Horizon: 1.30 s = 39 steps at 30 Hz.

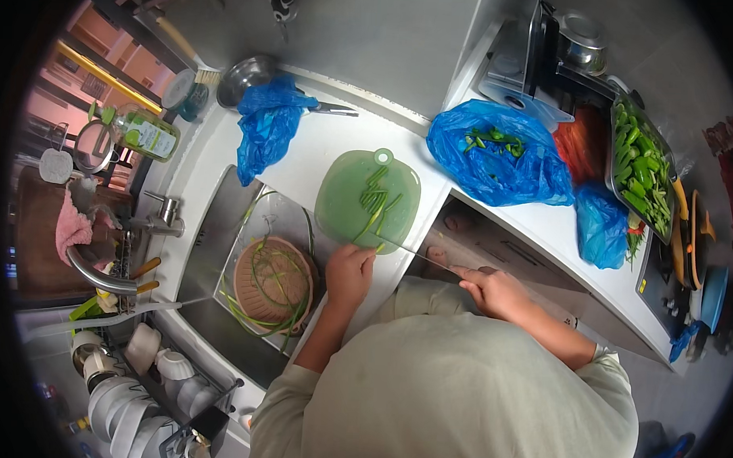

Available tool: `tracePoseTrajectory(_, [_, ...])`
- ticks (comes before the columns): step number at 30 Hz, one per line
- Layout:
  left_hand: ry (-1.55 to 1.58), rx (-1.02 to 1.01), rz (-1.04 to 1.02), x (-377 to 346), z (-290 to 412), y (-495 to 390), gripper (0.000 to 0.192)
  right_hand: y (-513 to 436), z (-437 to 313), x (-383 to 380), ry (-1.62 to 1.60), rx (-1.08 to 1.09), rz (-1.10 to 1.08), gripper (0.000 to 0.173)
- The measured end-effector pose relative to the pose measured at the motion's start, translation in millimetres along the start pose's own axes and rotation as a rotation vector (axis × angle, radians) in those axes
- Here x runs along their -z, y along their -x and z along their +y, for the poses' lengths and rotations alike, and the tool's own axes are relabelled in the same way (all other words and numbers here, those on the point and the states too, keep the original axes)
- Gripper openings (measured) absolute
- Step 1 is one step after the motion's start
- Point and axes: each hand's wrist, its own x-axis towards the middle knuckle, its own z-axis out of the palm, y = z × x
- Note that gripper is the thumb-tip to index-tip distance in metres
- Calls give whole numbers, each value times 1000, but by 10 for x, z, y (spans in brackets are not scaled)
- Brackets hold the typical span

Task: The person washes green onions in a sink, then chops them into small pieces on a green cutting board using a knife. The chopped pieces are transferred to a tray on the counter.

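A green translucent cutting board (337, 191) lies on the white counter before me. Cut lengths of long green stalks (373, 199), perhaps garlic scapes, are gathered on its middle. My left hand (348, 274) pinches a few stalks (379, 247) at the board's near edge. My right hand (497, 291) grips a kitchen knife (423, 255) by its handle, with the blade reaching left to the stalks beside my left fingertips. Left of the board, a brown plastic colander (240, 279) with long whole stalks (274, 262) sits in the steel sink (198, 277).
A blue plastic bag (495, 173) holding green scraps stands right of the board. Farther right is a tray of cut green peppers (641, 160). Another blue bag (267, 128) and scissors (337, 109) lie behind the sink. A dish rack (179, 404) with white bowls stands lower left.
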Motion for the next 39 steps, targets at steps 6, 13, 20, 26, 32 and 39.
tracePoseTrajectory(6, [106, 144, 131, 245, -55, -103, 25, -22, 21, 7, 0, 6, 5, 33])
tracePoseTrajectory(13, [-113, 229, -77, 28, -88, -316, 19, 167, 112, 120, -261, 16, 90, 31])
tracePoseTrajectory(20, [-120, 278, -71, 638, 345, -571, 12, 344, 357, 249, -303, -46, 168, 30])
tracePoseTrajectory(26, [-174, -231, -82, 505, 1423, -1442, 9, 456, 625, 261, -359, -51, 209, 30])
tracePoseTrajectory(32, [-441, -475, -295, -706, 1766, -2222, 45, 447, 749, 367, -386, 13, 173, 31])
tracePoseTrajectory(39, [117, -609, -4, -251, 1690, -1422, 41, 232, 899, 416, -442, 14, 121, 30])
